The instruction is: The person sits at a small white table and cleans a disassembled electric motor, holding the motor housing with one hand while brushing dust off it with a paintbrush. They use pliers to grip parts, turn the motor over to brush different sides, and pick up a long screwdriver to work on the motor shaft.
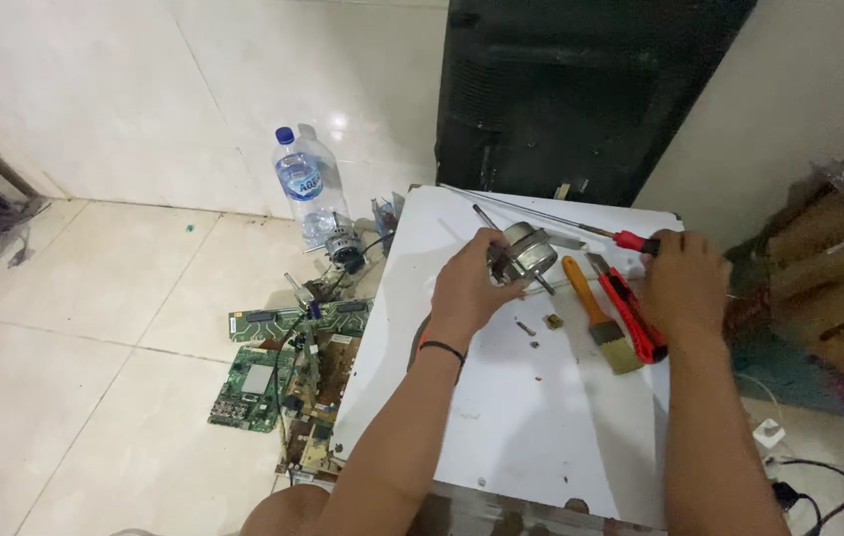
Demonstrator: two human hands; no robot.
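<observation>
Left hand [469,288] closes around a small metal motor [524,253] on the white tabletop [541,417], likely heavy, rigid and best gripped by its round casing, while right hand [682,283] wraps the red-handled screwdriver [632,240].

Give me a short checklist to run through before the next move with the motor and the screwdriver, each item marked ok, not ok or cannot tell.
1. Left hand grips the small motor on the white board: ok.
2. Right hand rests on the red screwdriver handle: ok; whether the grip is closed, cannot tell.
3. Screwdriver tip lined up with a screw on the motor: not ok, the shaft lies flat behind the motor.
4. Loose small parts stay on the board, away from its edge: ok.
5. Red utility knife blade retracted: cannot tell.
6. Brush clear of the motor: ok.
</observation>
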